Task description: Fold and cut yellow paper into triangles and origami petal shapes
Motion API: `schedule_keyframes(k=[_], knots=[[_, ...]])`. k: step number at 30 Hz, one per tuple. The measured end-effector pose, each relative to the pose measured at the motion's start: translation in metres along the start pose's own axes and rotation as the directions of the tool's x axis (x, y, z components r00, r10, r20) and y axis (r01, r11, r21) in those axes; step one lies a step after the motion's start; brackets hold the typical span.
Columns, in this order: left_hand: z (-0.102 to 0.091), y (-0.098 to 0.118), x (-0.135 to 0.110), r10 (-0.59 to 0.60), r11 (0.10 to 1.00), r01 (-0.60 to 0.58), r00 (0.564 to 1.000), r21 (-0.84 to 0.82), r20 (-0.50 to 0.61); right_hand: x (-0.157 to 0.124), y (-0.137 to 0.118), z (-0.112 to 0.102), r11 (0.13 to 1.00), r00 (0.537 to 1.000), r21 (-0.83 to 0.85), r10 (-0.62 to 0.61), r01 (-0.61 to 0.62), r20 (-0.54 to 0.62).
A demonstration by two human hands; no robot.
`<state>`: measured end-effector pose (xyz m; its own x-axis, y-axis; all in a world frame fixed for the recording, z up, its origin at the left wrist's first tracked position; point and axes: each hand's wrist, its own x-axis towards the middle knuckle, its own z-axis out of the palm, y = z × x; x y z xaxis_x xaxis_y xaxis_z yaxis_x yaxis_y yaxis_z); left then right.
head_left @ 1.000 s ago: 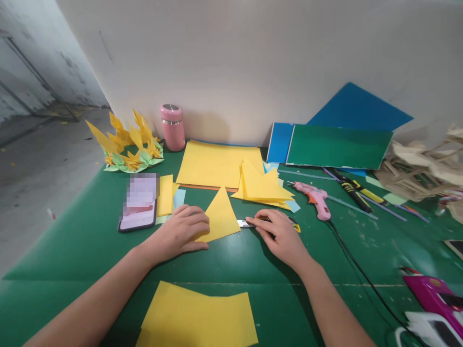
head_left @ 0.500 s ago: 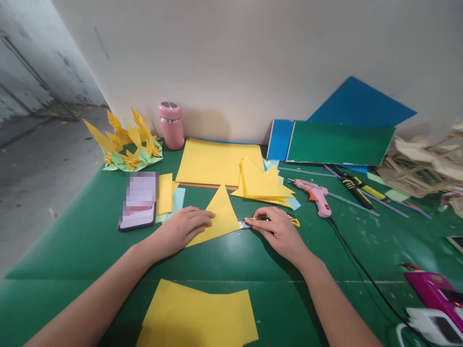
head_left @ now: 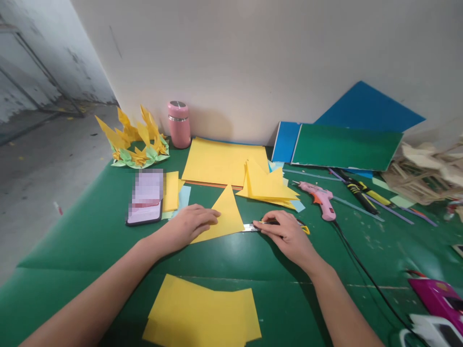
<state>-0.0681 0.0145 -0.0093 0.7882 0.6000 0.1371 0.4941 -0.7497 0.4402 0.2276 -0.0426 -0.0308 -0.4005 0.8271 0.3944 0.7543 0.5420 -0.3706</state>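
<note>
My left hand [head_left: 191, 222] lies over the left side of a folded yellow paper triangle [head_left: 228, 214], fingers flat and pressing it to the green table. My right hand [head_left: 287, 233] is closed around a utility knife [head_left: 304, 227] with a yellow loop at its tail. Its bare metal blade points left, and the tip reaches the lower right corner of the triangle. Whether the tip lies inside the fold I cannot tell. More yellow paper pieces [head_left: 202, 311] lie near the front edge.
Behind my hands are yellow sheets [head_left: 224, 161] and cut yellow pieces [head_left: 269, 185]. A phone [head_left: 146, 197], a paper crown [head_left: 139, 144] and a pink flask [head_left: 179, 125] stand left. On the right lie a pink glue gun [head_left: 320, 197] with its cord and several tools [head_left: 361, 193].
My right hand has drawn slightly right, and more of the knife's blade shows beside the triangle. My left hand stays on the paper. The whole view has shifted a little.
</note>
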Motion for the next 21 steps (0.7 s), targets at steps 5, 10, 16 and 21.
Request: schedule_keyframes(k=[5,10,16,21], knots=[[0.000,0.000,0.000,0.009,1.000,-0.010,1.000,0.021,0.013,0.003,-0.006,0.004,0.999,0.999,-0.018,-0.043,0.043,-0.005],[0.001,0.000,0.001,0.002,1.000,-0.002,1.000,0.027,0.024,0.005,-0.012,0.007,0.999,0.999,-0.039,-0.036,0.037,0.003],[0.000,-0.001,0.000,0.003,1.000,-0.004,1.000,0.011,0.017,0.004,-0.012,0.005,0.999,0.999,-0.018,-0.051,0.051,0.010],[0.001,-0.002,0.000,0.016,1.000,-0.016,1.000,0.006,0.006,0.007,-0.019,0.009,0.998,0.999,-0.046,-0.042,0.044,0.031]])
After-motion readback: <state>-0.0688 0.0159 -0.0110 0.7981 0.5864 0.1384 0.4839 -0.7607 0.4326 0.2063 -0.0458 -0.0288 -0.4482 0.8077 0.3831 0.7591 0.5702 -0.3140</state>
